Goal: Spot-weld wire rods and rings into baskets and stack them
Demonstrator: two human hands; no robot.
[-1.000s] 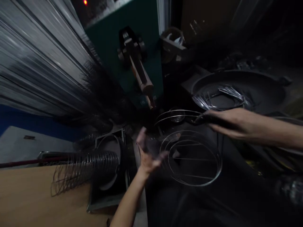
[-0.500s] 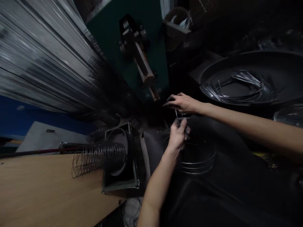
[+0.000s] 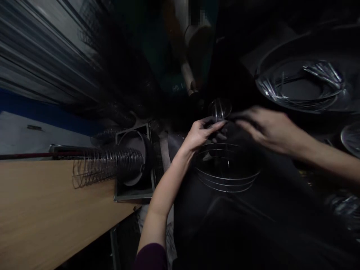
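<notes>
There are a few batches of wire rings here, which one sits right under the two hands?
The stack of large wire hoops on the dark surface, directly below the left hand and right hand. The ring coil lies on the wooden bench; another bundle lies in the round pan.

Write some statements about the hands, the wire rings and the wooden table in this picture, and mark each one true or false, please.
1. The left hand reaches to the rim of the stacked wire rings. True.
2. The right hand rests flat on the wooden table. False: it is held above the rings, far from the table, and it is blurred.
3. A row of wire rings lies on its side over the table's far edge. True.
4. The round pan at upper right holds no wire. False: shiny wire loops lie inside it.
5. Both hands are close together over the stacked rings. True.
</notes>
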